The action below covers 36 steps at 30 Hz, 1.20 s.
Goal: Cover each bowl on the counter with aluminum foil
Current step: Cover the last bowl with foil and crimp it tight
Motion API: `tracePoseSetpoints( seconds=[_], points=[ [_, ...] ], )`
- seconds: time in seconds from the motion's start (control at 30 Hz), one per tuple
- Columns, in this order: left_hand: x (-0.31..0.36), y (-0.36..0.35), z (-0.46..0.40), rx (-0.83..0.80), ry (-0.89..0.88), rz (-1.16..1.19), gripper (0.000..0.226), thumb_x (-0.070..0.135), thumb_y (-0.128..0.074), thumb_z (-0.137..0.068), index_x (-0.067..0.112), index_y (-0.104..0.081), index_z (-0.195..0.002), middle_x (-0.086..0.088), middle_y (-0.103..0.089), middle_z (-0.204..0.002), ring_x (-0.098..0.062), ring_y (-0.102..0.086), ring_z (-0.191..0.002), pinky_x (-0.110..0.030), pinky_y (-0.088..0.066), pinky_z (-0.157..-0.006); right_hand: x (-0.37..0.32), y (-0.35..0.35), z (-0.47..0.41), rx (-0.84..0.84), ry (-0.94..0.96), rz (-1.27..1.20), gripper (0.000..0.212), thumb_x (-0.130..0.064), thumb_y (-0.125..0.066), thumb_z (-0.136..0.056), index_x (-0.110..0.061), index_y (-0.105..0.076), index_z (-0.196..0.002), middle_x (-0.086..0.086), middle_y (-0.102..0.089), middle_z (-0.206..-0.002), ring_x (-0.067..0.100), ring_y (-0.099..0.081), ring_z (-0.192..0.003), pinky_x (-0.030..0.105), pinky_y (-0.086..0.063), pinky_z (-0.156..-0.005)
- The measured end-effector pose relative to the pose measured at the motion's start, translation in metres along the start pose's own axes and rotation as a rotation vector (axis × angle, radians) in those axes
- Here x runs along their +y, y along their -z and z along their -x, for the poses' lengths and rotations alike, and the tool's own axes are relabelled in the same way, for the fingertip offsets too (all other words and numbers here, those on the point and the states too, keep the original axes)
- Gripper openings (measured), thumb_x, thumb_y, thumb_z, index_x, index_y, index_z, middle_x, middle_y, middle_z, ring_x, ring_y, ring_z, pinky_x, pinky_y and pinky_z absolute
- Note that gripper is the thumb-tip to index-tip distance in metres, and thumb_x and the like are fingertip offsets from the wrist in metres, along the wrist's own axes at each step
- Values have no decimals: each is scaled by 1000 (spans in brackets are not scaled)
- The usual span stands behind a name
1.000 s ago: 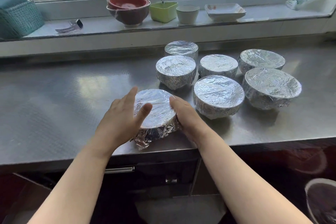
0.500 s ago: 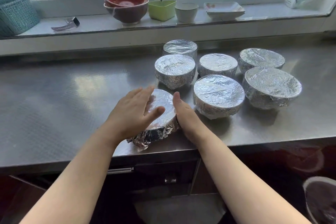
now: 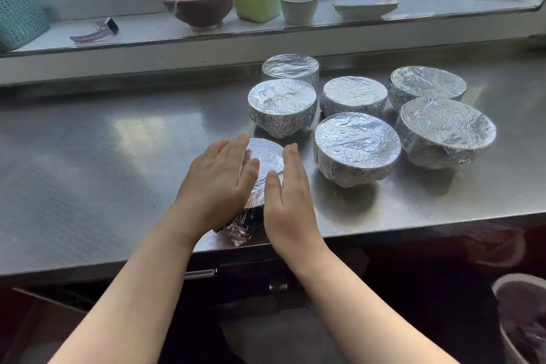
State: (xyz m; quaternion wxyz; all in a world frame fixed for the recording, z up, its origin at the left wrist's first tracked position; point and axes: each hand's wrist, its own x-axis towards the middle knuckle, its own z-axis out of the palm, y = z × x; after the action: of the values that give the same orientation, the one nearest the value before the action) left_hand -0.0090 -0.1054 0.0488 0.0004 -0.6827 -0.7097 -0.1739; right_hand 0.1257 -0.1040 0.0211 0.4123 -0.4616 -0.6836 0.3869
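At the front edge of the brushed steel counter (image 3: 88, 162), the left hand (image 3: 218, 183) and right hand (image 3: 288, 204) flank a small round foil-wrapped bowl (image 3: 266, 159), fingers straight and pressed against its sides, crumpled foil trailing below the wrists. Beyond the fingertips and off to the right stand six more foil-covered bowls (image 3: 357, 142), clustered close together.

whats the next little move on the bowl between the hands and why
Probably press the loose foil skirt in against the near side of the bowl. Its top is smooth, but crumpled foil flares out at the bottom near the counter edge, unlike the six snugly wrapped bowls behind. The left hand and right hand already flank it.
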Motion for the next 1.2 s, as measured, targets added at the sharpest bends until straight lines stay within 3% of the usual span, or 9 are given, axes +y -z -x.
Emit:
tracePoseSetpoints(
  seconds=[0.37,0.5,0.67,0.73,0.8,0.9,0.93,1.07,1.2],
  points=[
    [-2,-3,0,0,6,5,85,59,-3,-83,17,-29,-152,1,-38,-153,-15,-26,-142,-37,-24,-113,-10,11,-18,-164,-180,-95,61,-26,-37,-104,-13,-7,-156,-1,-4,-164,8,-3,-149,20,-2,-115],
    [-2,-4,0,0,2,8,82,58,-5,-85,17,-29,-152,2,-39,-153,-15,-26,-142,-37,-24,-113,-11,12,-19,-133,-234,-222,57,-25,-37,-104,-17,-13,-156,-5,-12,-163,7,-10,-148,22,-6,-117],
    [-1,-4,0,12,7,3,80,56,-7,-87,16,-32,-151,1,-40,-152,-16,-28,-141,-38,-25,-113,-2,2,-22,-64,-285,-361,63,-34,-40,-97,-25,-16,-155,-3,-23,-160,12,-22,-147,41,-21,-121],
    [0,-3,1,6,9,-4,82,58,-5,-85,17,-31,-152,1,-38,-154,-16,-27,-142,-38,-24,-113,6,-4,-23,-49,-281,-397,70,-43,-42,-86,-33,-18,-152,-2,-32,-156,15,-32,-143,45,-28,-118],
    [1,-3,2,5,10,-6,83,58,-5,-85,18,-30,-152,2,-37,-155,-16,-25,-143,-38,-24,-113,13,-3,-22,-65,-271,-466,65,-35,-43,-90,-31,-23,-151,0,-41,-151,13,-42,-135,40,-37,-112],
    [2,-2,2,-1,11,-6,81,58,-7,-86,18,-29,-152,2,-35,-155,-16,-25,-143,-38,-23,-113,20,2,-23,-123,-264,-652,45,-19,-44,-93,-23,-45,-138,8,-63,-126,15,-60,-101,24,-50,-75],
    [2,-2,2,-5,13,-10,81,58,-7,-85,18,-29,-152,2,-35,-156,-16,-24,-143,-38,-22,-113,22,2,-25,-136,-261,-690,44,-16,-45,-91,-20,-49,-135,9,-65,-122,16,-63,-98,23,-51,-71],
    [2,-1,2,-7,20,-6,79,58,-9,-87,18,-30,-152,1,-36,-155,-17,-26,-143,-38,-23,-113,25,4,-28,-182,-312,-746,54,-22,-49,-82,-19,-49,-136,9,-66,-124,23,-62,-115,38,-50,-98],
    [3,-2,1,-2,38,5,69,52,-18,-92,18,-33,-151,0,-38,-154,-18,-28,-142,-39,-24,-113,28,7,-30,-240,-325,-767,53,-24,-51,-84,-18,-49,-137,9,-65,-127,25,-59,-122,47,-41,-109]
  ],
)
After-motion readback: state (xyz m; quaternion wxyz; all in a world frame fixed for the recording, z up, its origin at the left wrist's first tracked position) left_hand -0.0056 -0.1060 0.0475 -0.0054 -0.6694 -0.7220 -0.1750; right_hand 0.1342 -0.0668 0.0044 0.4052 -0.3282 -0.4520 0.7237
